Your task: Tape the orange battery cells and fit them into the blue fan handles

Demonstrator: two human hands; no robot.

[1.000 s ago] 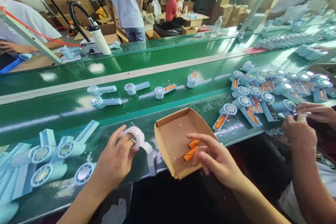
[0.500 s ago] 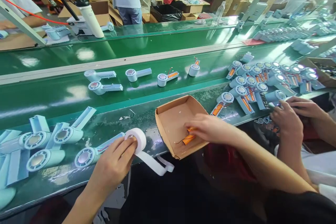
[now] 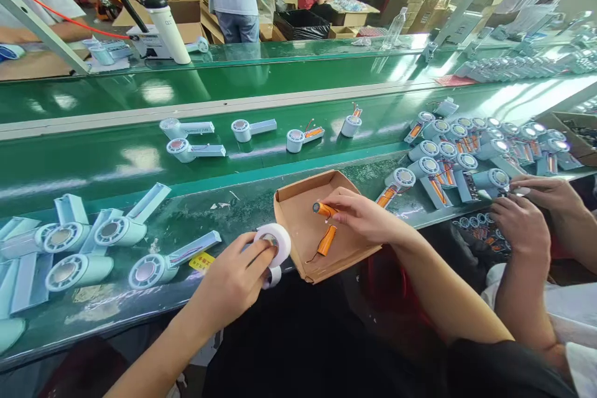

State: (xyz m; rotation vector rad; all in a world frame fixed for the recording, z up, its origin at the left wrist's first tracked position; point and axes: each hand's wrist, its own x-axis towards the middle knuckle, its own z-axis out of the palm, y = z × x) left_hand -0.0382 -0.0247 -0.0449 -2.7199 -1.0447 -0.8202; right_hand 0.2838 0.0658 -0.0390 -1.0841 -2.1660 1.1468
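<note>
My left hand (image 3: 237,273) is closed around a roll of white tape (image 3: 281,242), with a loose tail curling below it. Pinched in my right hand (image 3: 361,214) is an orange battery (image 3: 323,209), held over a shallow cardboard box (image 3: 298,249). A second orange battery (image 3: 327,240) with a thin dark wire lies inside that box. Left of my left hand, a light blue fan housing (image 3: 150,272) rests on the bench with its handle open and wires showing. A yellow label (image 3: 202,261) lies beside that handle.
More blue fan housings (image 3: 77,270) crowd the bench at left. Several fans stand on the green conveyor belt (image 3: 261,165). At right, many fans with orange batteries (image 3: 438,189) are grouped near a co-worker's hands (image 3: 522,217). A plastic bottle (image 3: 395,28) stands at the back.
My right hand has lifted one battery off the box floor. My left hand has moved right with the tape roll, near the box's left edge, and the yellow label has come into view.
</note>
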